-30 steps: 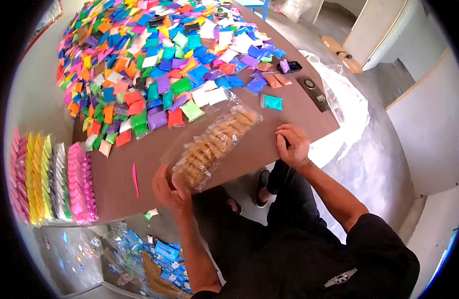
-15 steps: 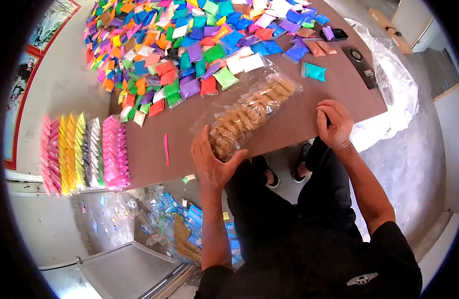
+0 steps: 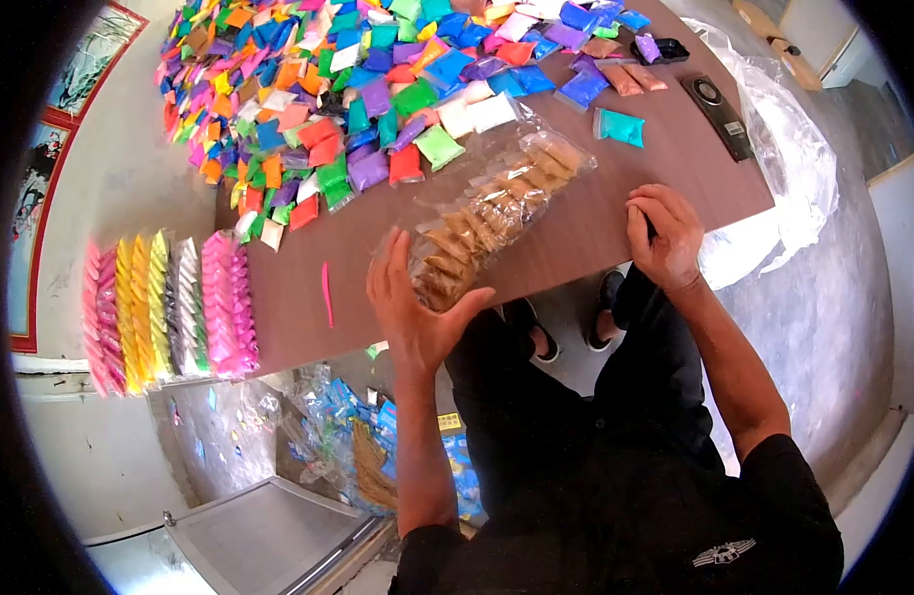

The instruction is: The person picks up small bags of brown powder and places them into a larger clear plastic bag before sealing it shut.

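Observation:
A clear bag of stacked golden-brown packets [image 3: 496, 220] lies slantwise near the table's front edge. My left hand [image 3: 413, 302] is at its lower left end, thumb and fingers spread around that end and touching the plastic. To the right of the bag, my right hand [image 3: 665, 236] is closed near the table edge, its fingers curled together; what they hold, if anything, is hidden. A teal packet [image 3: 618, 128] lies on the table beyond my right hand.
A large heap of colourful packets [image 3: 377, 94] covers the back of the brown table [image 3: 298, 317]. Bagged rows of packets [image 3: 169, 307] stand at the left, near a pink strip [image 3: 327, 295]. A black device [image 3: 717, 117] and clear plastic [image 3: 789, 178] are at the right.
The view has shifted slightly. My left hand has moved a little to the left and its fingers still surround the bag's end. My right hand keeps its closed shape.

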`<state>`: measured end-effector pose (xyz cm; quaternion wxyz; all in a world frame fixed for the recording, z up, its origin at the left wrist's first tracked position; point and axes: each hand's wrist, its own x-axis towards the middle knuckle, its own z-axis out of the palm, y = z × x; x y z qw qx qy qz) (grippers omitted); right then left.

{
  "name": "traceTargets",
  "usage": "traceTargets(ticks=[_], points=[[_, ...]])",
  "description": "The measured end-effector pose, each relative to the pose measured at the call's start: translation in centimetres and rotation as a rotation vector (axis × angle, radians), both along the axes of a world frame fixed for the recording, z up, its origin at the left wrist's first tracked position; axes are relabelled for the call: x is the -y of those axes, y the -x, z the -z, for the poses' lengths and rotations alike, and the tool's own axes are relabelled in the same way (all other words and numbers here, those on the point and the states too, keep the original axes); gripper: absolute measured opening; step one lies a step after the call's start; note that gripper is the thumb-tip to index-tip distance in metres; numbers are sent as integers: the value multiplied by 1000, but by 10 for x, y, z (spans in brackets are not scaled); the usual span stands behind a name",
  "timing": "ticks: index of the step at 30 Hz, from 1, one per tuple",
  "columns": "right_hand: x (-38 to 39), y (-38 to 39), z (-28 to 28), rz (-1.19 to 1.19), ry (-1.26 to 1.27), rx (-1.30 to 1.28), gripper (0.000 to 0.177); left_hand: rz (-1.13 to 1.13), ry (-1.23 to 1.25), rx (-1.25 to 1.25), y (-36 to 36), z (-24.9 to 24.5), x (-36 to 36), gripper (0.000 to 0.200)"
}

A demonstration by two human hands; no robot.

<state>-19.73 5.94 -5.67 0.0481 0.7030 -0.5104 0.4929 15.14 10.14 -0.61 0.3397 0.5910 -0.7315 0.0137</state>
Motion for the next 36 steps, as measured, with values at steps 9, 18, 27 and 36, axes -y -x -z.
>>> traceTargets(ticks=[9, 18, 27, 36], points=[[1, 0, -2, -2, 19, -1, 7, 4, -199, -50, 16, 7, 22, 90], [2, 2, -2, -9, 27, 0, 7, 85, -184, -158, 14, 10, 23, 90], [1, 2, -3, -6, 29, 2, 7, 57, -207, -36, 44, -18, 43, 101], [2, 2, -2, -1, 34, 1, 9, 54, -283, 52, 42, -13, 44, 100]])
